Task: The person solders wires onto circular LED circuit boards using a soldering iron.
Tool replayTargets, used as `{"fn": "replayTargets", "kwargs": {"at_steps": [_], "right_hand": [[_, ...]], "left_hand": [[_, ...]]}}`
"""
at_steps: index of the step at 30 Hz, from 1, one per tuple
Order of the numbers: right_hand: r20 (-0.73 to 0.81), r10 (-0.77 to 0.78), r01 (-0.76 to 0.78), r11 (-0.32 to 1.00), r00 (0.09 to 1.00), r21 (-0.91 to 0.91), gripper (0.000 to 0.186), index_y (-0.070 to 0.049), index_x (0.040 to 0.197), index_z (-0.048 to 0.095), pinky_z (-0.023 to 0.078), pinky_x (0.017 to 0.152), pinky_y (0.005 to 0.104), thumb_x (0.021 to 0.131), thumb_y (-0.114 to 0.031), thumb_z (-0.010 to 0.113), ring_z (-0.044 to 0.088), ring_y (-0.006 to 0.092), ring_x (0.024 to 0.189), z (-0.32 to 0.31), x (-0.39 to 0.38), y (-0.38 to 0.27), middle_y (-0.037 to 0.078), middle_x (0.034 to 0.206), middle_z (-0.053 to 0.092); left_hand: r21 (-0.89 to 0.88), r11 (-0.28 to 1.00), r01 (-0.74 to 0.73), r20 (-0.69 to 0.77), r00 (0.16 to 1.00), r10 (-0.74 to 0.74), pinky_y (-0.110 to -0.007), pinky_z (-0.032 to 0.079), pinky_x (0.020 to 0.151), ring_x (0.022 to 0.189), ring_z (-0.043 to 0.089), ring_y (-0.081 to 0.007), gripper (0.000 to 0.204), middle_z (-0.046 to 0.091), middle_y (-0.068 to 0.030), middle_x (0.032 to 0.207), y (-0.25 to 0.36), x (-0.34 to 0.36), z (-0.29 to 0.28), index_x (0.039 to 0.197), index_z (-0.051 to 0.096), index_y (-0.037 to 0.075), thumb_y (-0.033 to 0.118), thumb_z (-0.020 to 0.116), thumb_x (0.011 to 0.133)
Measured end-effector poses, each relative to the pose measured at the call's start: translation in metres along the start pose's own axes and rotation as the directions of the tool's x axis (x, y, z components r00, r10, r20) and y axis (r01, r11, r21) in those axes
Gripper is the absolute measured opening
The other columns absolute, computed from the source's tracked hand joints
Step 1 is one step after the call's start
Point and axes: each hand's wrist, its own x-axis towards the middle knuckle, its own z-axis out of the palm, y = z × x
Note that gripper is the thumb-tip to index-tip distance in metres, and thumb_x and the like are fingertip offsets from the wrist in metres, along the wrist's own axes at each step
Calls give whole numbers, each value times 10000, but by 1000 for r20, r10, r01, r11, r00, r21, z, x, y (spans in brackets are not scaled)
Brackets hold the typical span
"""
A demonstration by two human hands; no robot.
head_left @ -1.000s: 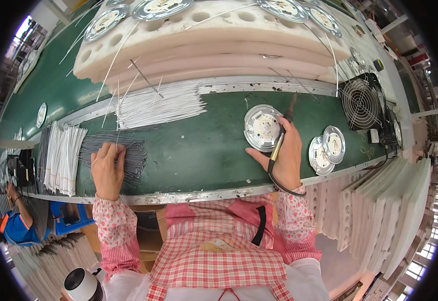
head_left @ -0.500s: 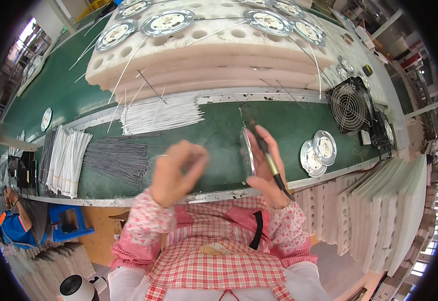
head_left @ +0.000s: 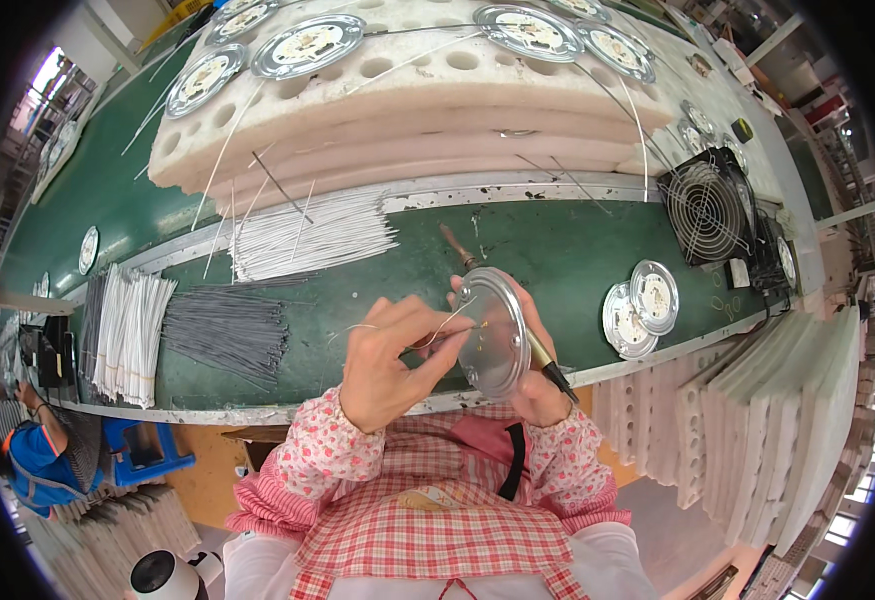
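My left hand (head_left: 397, 360) pinches a thin wire (head_left: 449, 318) against the back of a round metal lamp plate (head_left: 497, 345). My right hand (head_left: 537, 385) holds that plate on edge, its back tilted toward my left, along with a soldering iron (head_left: 555, 372), whose dark tip sticks up beyond the plate. Bundles of white wires (head_left: 127, 335) and dark wires (head_left: 225, 330) lie at the left, and a pile of loose white wires (head_left: 307, 240) lies behind them. Two lamp plates (head_left: 654, 297) overlap on the green bench (head_left: 377, 280) to my right.
A stack of foam trays (head_left: 417, 130) with several plates and wires runs along the back. A fan (head_left: 707, 210) stands back right. More foam boards (head_left: 757, 420) stand below the bench. At lower left are a co-worker (head_left: 37, 450) and a blue stool (head_left: 147, 450).
My left hand has moved from the dark wires rightward to the plate with a wire. My right hand has turned the plate from face up onto its edge, back showing.
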Motion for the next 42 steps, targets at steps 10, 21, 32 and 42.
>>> {"fn": "replayTargets", "kwargs": {"at_steps": [10,21,32,42], "right_hand": [[67,-27,29,999,997,-30,1228,-35,1531,205,300,1175,426,621,-411,938,359,275,1430,-9,-2,10,166,1558,320],[188,-399,357,408,898,-840,1119,-41,1456,351,387,1051,474,571,-346,965,467,394,1244,11,-12,0,224,1460,427],[185,-413,214,24,892,-977,1027,-28,1490,341,379,1008,532,681,-374,871,427,436,1266,9,-15,36,269,1394,431],[170,-422,300,263,891,-917,275,-16,1058,694,494,553,341,822,-152,738,650,271,644,-41,-34,-21,158,887,693]], "left_hand": [[77,996,-55,-17,998,56,-294,400,641,644,551,-146,187,622,-22,725,2,-3,2,916,756,78,-11,755,751],[-210,964,165,30,986,-163,-289,461,677,721,585,-154,125,637,-76,776,-7,-17,-1,950,716,23,3,697,828],[180,941,288,17,955,-295,-362,452,681,624,572,-210,325,596,-119,676,-38,-11,24,813,643,8,286,810,788],[395,917,-51,-22,998,65,-415,357,882,1017,550,-275,98,606,-48,958,-53,-21,5,798,639,59,107,725,794]]}}
